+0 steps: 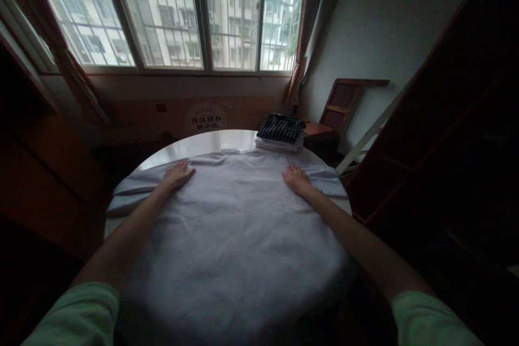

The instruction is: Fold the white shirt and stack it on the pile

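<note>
A white long-sleeved shirt (pixel 239 216) lies spread over the round table (pixel 194 143), its body reaching down over the near edge. Its sleeves stretch out to the left and right sides of the tabletop. My left hand (pixel 178 174) rests flat on the shirt near the left shoulder, fingers apart. On the opposite shoulder my right hand (pixel 297 179) lies with its fingers stretched out on the cloth. Neither hand grips anything. Beyond my right hand sits a stack of folded clothes, with a black striped garment (pixel 280 127) on top of white ones (pixel 279 144).
A wooden chair (pixel 343 105) stands behind the table to the right, by the wall. Barred windows (pixel 170 16) with tied curtains (pixel 67 65) are ahead. A printed board (pixel 243 111) leans beneath the sill. Dark furniture (pixel 430 135) closes in on the right.
</note>
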The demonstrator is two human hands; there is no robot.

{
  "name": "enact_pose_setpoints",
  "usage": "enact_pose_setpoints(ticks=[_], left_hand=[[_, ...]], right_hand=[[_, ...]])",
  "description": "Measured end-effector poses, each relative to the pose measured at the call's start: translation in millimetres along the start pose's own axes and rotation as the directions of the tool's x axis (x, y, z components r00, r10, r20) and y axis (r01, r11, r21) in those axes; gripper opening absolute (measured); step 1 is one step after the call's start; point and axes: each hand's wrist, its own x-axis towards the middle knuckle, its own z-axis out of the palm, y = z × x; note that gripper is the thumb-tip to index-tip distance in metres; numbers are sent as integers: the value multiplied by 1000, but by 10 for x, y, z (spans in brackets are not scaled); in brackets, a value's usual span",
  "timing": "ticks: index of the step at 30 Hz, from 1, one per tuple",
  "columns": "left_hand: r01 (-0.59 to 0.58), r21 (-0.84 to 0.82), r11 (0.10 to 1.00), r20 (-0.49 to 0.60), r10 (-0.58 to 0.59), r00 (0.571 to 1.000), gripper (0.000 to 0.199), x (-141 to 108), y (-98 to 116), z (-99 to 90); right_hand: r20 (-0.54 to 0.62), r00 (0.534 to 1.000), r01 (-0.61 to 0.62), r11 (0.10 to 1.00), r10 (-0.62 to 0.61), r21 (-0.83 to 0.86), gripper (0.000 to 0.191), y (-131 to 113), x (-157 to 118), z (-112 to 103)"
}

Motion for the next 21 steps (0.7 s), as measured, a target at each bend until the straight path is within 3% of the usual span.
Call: enact_pose_setpoints(ticks=[3, 7, 10, 13, 15, 18, 21], left_hand=[[-8, 8, 1000, -3, 8, 1000, 62, 14, -13, 8], [-17, -6, 1000, -56, 17, 998, 58, -3, -17, -3], [-15, -33, 999, -198, 9, 980, 47, -76, 26, -53], [91, -52, 994, -352, -104, 930, 40, -174, 87, -111], [110, -56, 992, -346, -123, 930, 37, -229, 112, -129], [27, -47, 999, -276, -39, 960, 34, -292, 108, -118], [-37, -12, 999, -283, 32, 958, 35, -361, 80, -83]], right_hand=[[65, 979, 187, 980, -191, 61, 52, -21, 177, 37], [51, 978, 197, 977, -202, 77, 52, 128, 249, 70], [32, 983, 178, 983, -180, 41, 52, 190, 121, 107], [14, 968, 249, 968, -249, 38, 52, 214, -107, 138], [-1, 959, 284, 958, -284, 46, 52, 234, -251, 134], [-3, 966, 258, 965, -258, 42, 54, 262, -384, 94], [-9, 976, 219, 975, -219, 32, 54, 259, -427, 63]])
